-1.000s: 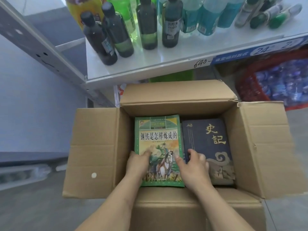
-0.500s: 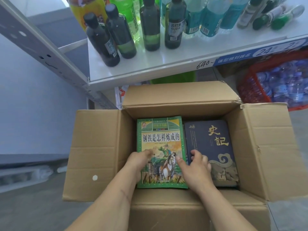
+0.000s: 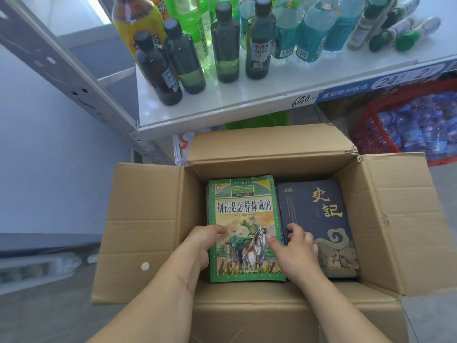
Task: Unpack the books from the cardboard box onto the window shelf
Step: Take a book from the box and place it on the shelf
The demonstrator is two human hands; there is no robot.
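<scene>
Two hands are working inside the open cardboard box point(image 3: 385, 219), both on the green book point(image 3: 243, 219) lying flat and face-up on the left side of the box; the left hand point(image 3: 201, 241) is curling round the book's left long edge, thumb lying on the cover, other fingers tucked out of sight beside or under it; the right hand point(image 3: 293, 251) is sitting at the right long edge, thumb pressing on the cover, fingers dipping into the seam between this book and the dark blue book point(image 3: 319, 219) just beside it; so both hands are closing narrow on the green book, one per side; whether it is actually lifting off the pile beneath I cannot tell. Key relation: the book's long axis is running away from the person, near short edge toward the wrists, far short edge toward the box's back flap; the hands are pinching the lower half, so the far end is likely to droop on the way up. The grip is even, neither hand clearly nearer. The white shelf point(image 3: 247, 100) is lying ahead and above the box, its back crowded with bottles point(image 3: 225, 43), its front strip bare; no books are on it yet, so the unpacking looks to be at its start.
</scene>
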